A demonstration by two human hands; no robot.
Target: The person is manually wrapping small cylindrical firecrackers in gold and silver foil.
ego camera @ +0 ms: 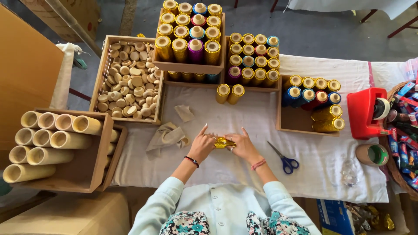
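With my left hand (201, 146) and right hand (244, 147) both pinched on the gold foil piece (224, 142) at the bench's middle near its front edge, I judge I'm mid-wrap, needing even tension next.

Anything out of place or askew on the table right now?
Mostly tidy. Two gold tubes stand loose on the white cloth, outside the trays, and two crumpled rags lie left of the left hand. Nothing looks spilled or damaged.
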